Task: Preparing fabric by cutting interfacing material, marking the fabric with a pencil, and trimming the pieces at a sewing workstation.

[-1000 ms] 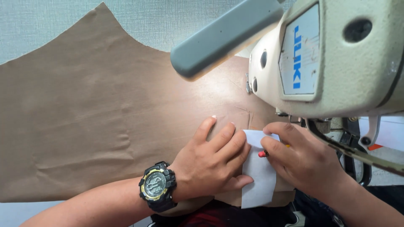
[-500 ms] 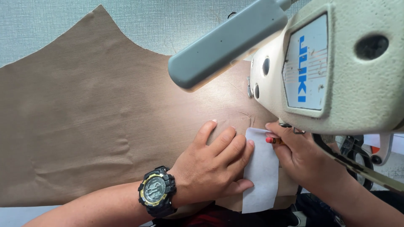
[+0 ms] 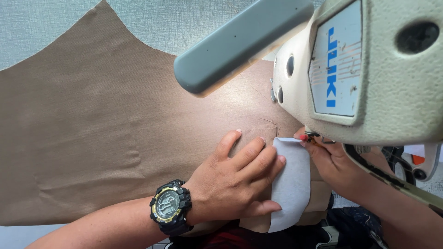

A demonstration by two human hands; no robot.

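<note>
My left hand (image 3: 235,177) lies flat with fingers spread on a large brown fabric piece (image 3: 92,129), its fingertips touching the left edge of a white patch of lining (image 3: 293,184). It wears a black and yellow wristwatch (image 3: 169,207). My right hand (image 3: 334,161) sits at the patch's top right corner, partly hidden under the cream sewing machine head (image 3: 369,69). Its fingers pinch a small red-tipped tool (image 3: 304,137) against the patch's upper edge. The needle area is hidden by the machine head.
A grey-blue bar (image 3: 240,44) juts out from the machine over the fabric. The fabric lies on a light grey table (image 3: 46,27). Dark cloth (image 3: 350,221) shows below the table's near edge, and machine parts (image 3: 415,166) sit at the right.
My right hand has slid up and right, further under the machine head, with the red-tipped tool. The patch's lifted top edge now lies flat. My left hand has stayed pressed on the fabric.
</note>
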